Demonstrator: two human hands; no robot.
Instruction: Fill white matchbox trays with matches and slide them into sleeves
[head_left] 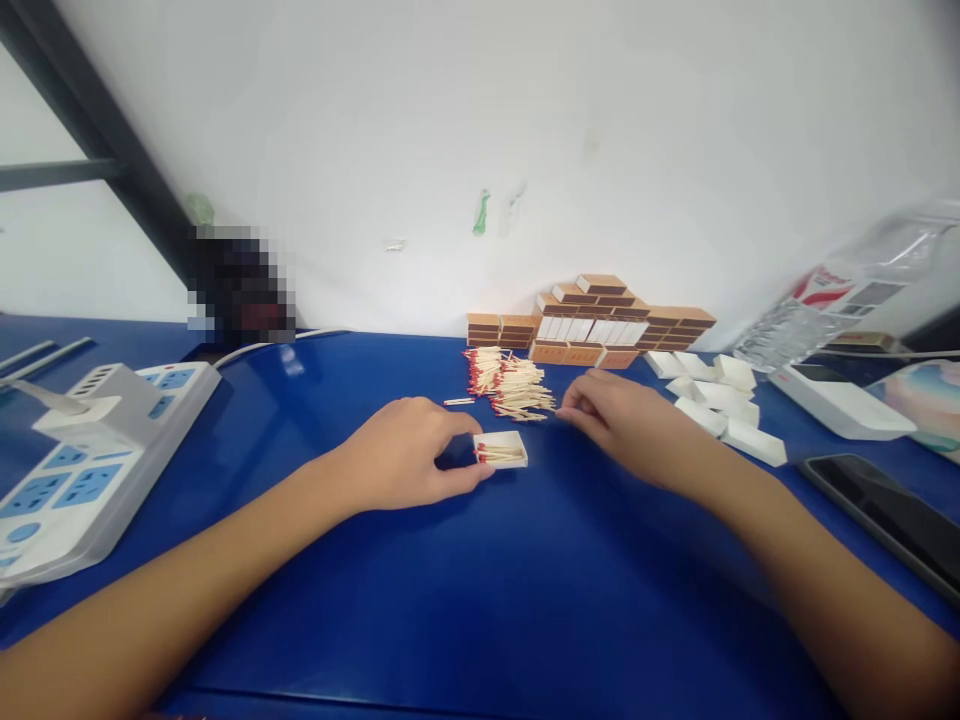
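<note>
My left hand (409,455) grips the left end of a small white matchbox tray (516,461) between thumb and fingers. A few red-tipped matches lie inside the tray. Just beyond it is a pile of loose matches (517,385) with red heads to the left. My right hand (604,415) is at the pile's right edge, thumb and fingertips pinched together near the match ends; what they hold, if anything, is too small to make out. A couple of matches (459,402) lie apart, left of the pile.
Stacked matchboxes (589,325) stand against the wall. White trays (716,400) lie scattered at right, near a plastic bottle (832,285), a white device (840,400) and a phone (885,510). A power strip (161,440) is at left on the blue table (450,620).
</note>
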